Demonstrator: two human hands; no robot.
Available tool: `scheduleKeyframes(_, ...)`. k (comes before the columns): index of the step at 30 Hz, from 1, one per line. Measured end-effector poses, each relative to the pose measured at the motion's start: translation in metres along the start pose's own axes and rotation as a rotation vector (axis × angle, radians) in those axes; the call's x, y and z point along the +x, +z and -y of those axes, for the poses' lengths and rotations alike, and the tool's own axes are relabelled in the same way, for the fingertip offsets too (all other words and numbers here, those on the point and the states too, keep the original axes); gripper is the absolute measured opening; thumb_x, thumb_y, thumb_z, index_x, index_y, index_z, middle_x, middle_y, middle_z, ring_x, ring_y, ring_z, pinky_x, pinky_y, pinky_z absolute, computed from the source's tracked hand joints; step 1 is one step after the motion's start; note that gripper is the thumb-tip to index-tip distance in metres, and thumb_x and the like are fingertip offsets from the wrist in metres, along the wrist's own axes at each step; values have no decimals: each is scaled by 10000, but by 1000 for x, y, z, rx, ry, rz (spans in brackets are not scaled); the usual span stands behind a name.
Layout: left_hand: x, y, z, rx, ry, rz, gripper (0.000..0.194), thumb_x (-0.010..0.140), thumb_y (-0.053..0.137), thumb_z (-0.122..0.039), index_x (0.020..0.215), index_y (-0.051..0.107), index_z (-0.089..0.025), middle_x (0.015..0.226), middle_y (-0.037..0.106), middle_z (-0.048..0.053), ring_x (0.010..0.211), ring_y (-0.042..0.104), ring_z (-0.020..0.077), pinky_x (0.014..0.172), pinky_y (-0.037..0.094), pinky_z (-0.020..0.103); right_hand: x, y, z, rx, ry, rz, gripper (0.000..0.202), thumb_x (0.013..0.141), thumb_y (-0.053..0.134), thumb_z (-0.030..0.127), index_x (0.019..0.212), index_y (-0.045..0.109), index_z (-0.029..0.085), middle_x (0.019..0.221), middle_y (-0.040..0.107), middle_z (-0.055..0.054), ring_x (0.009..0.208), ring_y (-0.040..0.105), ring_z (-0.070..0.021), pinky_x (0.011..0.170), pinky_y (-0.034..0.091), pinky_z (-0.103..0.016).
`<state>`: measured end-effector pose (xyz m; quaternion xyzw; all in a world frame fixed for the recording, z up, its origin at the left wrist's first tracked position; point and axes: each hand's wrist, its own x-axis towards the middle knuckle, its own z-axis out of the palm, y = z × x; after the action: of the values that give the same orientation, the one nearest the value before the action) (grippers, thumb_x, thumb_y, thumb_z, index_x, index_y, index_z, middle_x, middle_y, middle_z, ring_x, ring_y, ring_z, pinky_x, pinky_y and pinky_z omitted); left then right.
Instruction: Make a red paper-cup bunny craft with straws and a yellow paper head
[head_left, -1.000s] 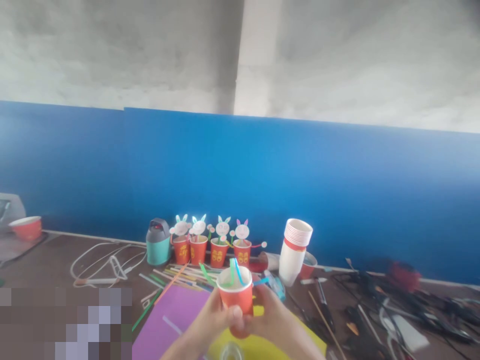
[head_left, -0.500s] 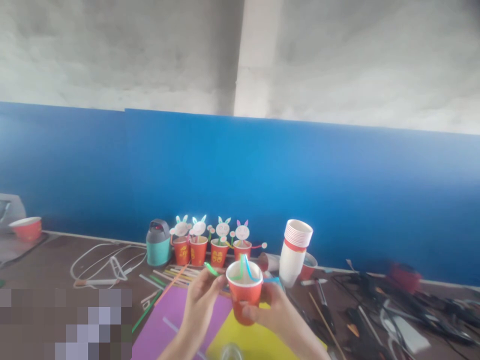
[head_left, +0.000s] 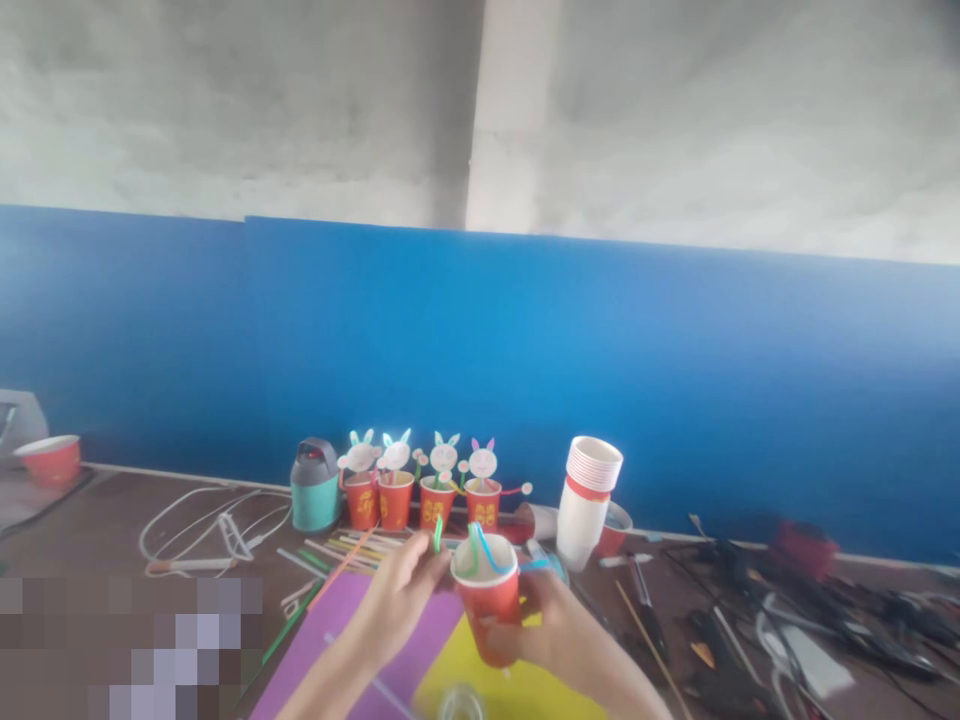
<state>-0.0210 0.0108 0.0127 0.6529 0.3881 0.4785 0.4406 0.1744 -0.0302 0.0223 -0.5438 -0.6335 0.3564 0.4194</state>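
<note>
A red paper cup (head_left: 486,603) with a white inside is tilted a little in my right hand (head_left: 556,628), whose fingers wrap its right side and base. Inside it, a green drinking straw and a blue drinking straw (head_left: 487,550) bend near the rim. More blue straw comes out on the cup's right side, beside my right hand. At the left, my left hand (head_left: 405,585) is pinched on a green straw end (head_left: 437,536) next to the cup wall. Whether this end joins the green piece inside is hidden.
Behind stand several red cups with paper rabbit faces (head_left: 444,458), a teal-grey container (head_left: 315,487) and a white cup stack (head_left: 589,500). Purple paper (head_left: 322,660), yellow paper (head_left: 517,695) and loose straws (head_left: 352,550) lie on the table. Cables and tools (head_left: 810,620) clutter the right.
The cup has dropped slightly and tilts more to the left. The green straw end in my left hand now points upward instead of leaning left. My left hand has turned a little.
</note>
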Motion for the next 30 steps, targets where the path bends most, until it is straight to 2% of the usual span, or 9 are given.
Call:
scheduleKeyframes(2,-3,0,4,136,50,-94,318,850,552,-489,855,662,-191,799,690,74,791,631,242,739,463,311,-1,4,4,-25,49,-11,224,599,739,233,819,701,216,763,719,-39,695,628,-231,635,493,-335)
scheduleKeyframes(4,-6,3,7,146,51,-123,316,855,545,-484,959,683,-219,955,714,102,956,626,282,861,440,344,-1,7,6,-49,84,-4,201,582,754,244,773,700,207,763,716,-42,708,634,-241,642,488,-340)
scheduleKeyframes(8,-10,14,5,-153,-72,-25,459,825,560,-544,1135,624,-211,1200,647,112,1195,518,300,983,403,374,1,9,0,-56,89,69,197,616,745,258,796,704,189,793,719,-46,733,635,-243,653,485,-341)
scheduleKeyframes(12,-9,24,-3,-392,-20,92,651,701,741,-482,1231,497,-193,1137,651,115,1098,577,296,944,434,389,5,7,-4,23,63,129,310,651,760,351,912,694,198,882,724,-52,804,647,-244,714,507,-340)
scheduleKeyframes(16,-7,24,-9,-369,-3,-10,528,752,708,-443,1164,498,-188,1127,627,113,1099,563,282,906,449,366,11,2,4,312,-88,116,412,779,640,513,1088,663,241,1017,714,-62,957,637,-253,818,506,-352)
scheduleKeyframes(20,-8,24,-11,-337,-23,12,526,743,706,-425,1159,476,-199,1031,638,85,945,606,241,769,495,314,16,0,5,418,-51,-80,340,715,706,533,850,739,222,787,717,-39,849,638,-239,793,502,-326)
scheduleKeyframes(23,-9,22,-10,-291,-49,71,558,725,705,-354,1194,440,-207,956,639,60,800,619,204,679,493,291,17,1,0,444,-47,-118,348,684,728,546,722,728,199,695,687,-31,711,604,-199,707,492,-296)
scheduleKeyframes(28,-12,10,-11,-139,84,204,655,661,665,-187,1258,395,-198,1127,592,100,1051,569,264,893,442,340,12,-1,-1,370,-49,35,442,680,706,594,583,635,168,556,539,19,557,445,-116,545,381,-229)
scheduleKeyframes(30,-13,6,-15,-79,86,260,687,653,635,-150,1285,369,-200,1136,580,99,1061,565,265,907,435,344,9,-4,0,286,-50,116,475,707,665,617,575,612,163,533,482,34,540,391,-104,521,334,-224)
